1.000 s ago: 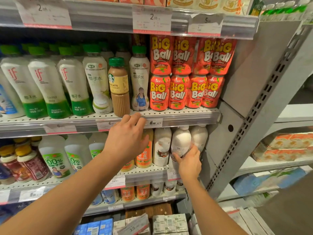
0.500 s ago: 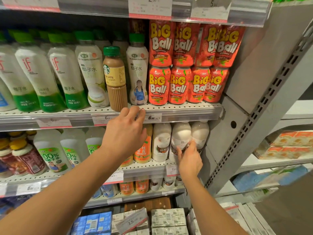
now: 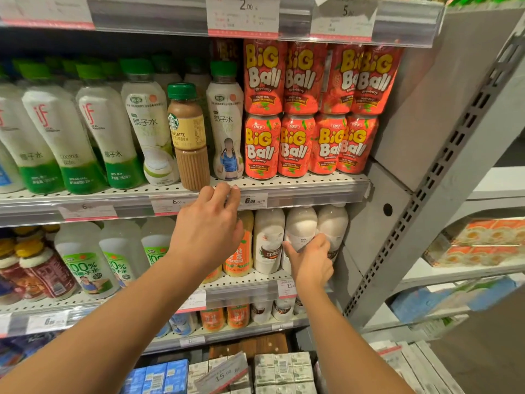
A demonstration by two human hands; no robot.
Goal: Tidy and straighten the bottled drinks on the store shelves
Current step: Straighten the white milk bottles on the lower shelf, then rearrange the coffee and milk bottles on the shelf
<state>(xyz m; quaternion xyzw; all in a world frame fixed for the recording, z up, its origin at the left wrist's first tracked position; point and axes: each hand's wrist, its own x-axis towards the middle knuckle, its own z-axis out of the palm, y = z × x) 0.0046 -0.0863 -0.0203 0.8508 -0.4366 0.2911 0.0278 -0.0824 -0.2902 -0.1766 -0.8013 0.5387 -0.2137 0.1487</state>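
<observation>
The right hand (image 3: 311, 265) has its fingers (image 3: 322, 242) clamped on a white bottle (image 3: 301, 231) on the lower shelf. The left hand (image 3: 207, 231), fingers loosely curled and empty, rests at the upper shelf edge (image 3: 298, 194). Just above stands a latte bottle (image 3: 187, 137), seemingly misplaced among coconut waters (image 3: 147, 132); tidying looks unfinished.

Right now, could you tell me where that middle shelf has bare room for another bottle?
Only the front lip before the Big Ball cans and beside the Starbucks latte bottle is bare. Leftward, coconut water bottles crowd the edge.
</observation>
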